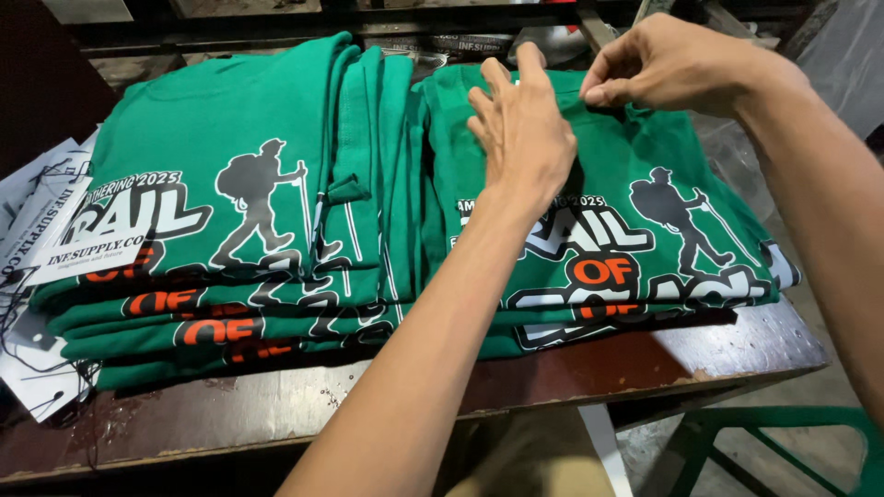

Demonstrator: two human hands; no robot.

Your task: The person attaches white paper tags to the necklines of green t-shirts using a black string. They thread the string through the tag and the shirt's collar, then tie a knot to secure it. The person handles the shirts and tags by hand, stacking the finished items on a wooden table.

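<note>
Green shirt (pixel 635 212): left hand (pixel 525 129) flat, right hand (pixel 668 64) pinching.

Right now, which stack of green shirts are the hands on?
The right-hand stack: the left hand lies flat on it and the right hand pinches its collar. The left-hand stack is untouched.

A white rectangular paper tag (pixel 81 250) lies on the left green shirt stack's corner. More white tags with dark strings (pixel 28 198) sit at the table's left edge, partly under the stack.
</note>
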